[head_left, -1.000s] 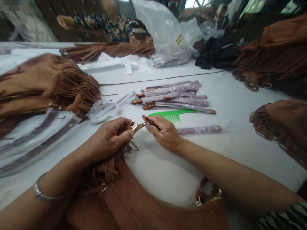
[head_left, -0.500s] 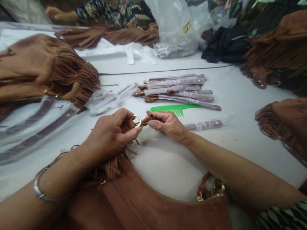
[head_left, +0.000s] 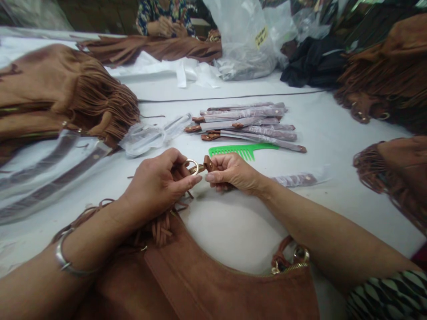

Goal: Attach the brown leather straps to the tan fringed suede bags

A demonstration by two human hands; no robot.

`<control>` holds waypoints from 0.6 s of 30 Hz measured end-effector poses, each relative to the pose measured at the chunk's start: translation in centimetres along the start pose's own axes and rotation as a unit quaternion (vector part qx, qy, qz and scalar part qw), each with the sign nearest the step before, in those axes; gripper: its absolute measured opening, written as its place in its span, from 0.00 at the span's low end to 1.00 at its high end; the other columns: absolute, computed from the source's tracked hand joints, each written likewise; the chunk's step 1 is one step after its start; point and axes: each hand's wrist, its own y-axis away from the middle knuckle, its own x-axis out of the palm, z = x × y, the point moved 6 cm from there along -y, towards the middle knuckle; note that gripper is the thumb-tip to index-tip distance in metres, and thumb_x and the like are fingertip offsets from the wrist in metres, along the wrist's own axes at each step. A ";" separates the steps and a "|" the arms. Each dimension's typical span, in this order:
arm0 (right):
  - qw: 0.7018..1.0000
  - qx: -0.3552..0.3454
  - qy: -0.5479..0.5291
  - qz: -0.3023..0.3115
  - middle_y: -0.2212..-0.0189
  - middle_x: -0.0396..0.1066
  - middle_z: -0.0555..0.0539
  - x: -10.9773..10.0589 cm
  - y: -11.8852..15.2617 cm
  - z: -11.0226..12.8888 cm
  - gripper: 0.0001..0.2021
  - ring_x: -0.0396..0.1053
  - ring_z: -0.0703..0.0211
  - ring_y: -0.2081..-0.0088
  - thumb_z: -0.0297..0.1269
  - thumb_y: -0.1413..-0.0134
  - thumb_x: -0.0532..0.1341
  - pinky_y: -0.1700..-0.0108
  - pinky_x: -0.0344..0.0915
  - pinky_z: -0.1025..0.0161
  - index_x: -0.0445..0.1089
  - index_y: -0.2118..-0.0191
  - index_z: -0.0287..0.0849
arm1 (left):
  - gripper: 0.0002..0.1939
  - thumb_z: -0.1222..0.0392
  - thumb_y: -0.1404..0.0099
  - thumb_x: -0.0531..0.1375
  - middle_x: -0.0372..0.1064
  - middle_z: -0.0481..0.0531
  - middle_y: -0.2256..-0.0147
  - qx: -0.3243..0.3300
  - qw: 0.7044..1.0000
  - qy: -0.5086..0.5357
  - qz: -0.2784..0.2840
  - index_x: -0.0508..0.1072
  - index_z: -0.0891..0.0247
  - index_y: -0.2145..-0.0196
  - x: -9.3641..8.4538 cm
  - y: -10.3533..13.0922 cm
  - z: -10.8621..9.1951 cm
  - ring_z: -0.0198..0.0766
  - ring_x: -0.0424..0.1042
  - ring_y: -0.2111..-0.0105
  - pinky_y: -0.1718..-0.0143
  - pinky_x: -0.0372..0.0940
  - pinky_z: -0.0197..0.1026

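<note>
My left hand (head_left: pixel 163 178) pinches a gold ring (head_left: pixel 192 167) between thumb and fingers, near the middle of the view. Close beside it, my right hand (head_left: pixel 230 171) holds the brown leather end of a strap (head_left: pixel 208 163), which meets the ring. Part of a plastic-wrapped strap (head_left: pixel 295 179) shows to the right of my right hand. Below both hands lies a brown suede bag (head_left: pixel 213 284) with a curved zipper opening, fringe at its left and another gold ring (head_left: pixel 300 254) at its right corner.
Beyond my hands lie a green comb (head_left: pixel 263 146) and several wrapped straps (head_left: pixel 247 120). Fringed brown bags (head_left: pixel 50 89) are at the left, more (head_left: pixel 393 66) at the right. A clear plastic bag (head_left: pixel 243 44) stands at the back, near a person's hands (head_left: pixel 170 27).
The leather end in my right hand now shows larger and closer to the ring. The wrapped strap beside my right hand has shifted right. The other person's hands have come together.
</note>
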 end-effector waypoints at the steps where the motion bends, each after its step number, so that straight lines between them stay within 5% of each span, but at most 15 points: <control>1: 1.000 -0.002 -0.011 -0.007 0.81 0.65 0.54 -0.1 0.0 0.0 0.21 0.61 0.71 0.84 0.43 0.64 0.72 0.86 0.53 0.77 0.60 0.73 0.37 | 0.19 0.45 0.47 0.62 0.67 0.46 0.77 0.000 1.000 0.000 -0.002 0.67 0.64 0.67 0.0 0.0 0.1 0.32 0.63 0.79 0.76 0.56 0.34; 8: 0.999 -0.017 -0.048 -0.002 0.84 0.64 0.55 -0.4 -0.3 -0.2 0.20 0.58 0.73 0.86 0.40 0.63 0.72 0.86 0.55 0.77 0.60 0.74 0.37 | 0.16 0.51 0.45 0.63 0.66 0.45 0.76 0.028 0.999 0.019 0.000 0.68 0.65 0.64 0.1 0.2 -0.2 0.29 0.62 0.78 0.77 0.56 0.32; 12: 0.998 -0.037 -0.033 0.029 0.84 0.62 0.56 -0.2 -0.3 -0.2 0.19 0.56 0.74 0.86 0.40 0.60 0.71 0.86 0.53 0.78 0.59 0.75 0.37 | 0.20 0.55 0.44 0.62 0.64 0.43 0.78 0.048 0.996 0.075 0.023 0.69 0.64 0.55 0.3 0.1 -0.7 0.28 0.61 0.79 0.77 0.56 0.30; 18: 0.992 -0.039 -0.051 0.108 0.83 0.61 0.55 0.6 0.1 0.1 0.16 0.55 0.75 0.85 0.41 0.53 0.67 0.85 0.50 0.77 0.62 0.73 0.35 | 0.22 0.53 0.47 0.64 0.68 0.49 0.71 0.015 0.979 0.154 0.131 0.73 0.63 0.55 -0.1 -0.4 -0.2 0.33 0.65 0.73 0.75 0.59 0.30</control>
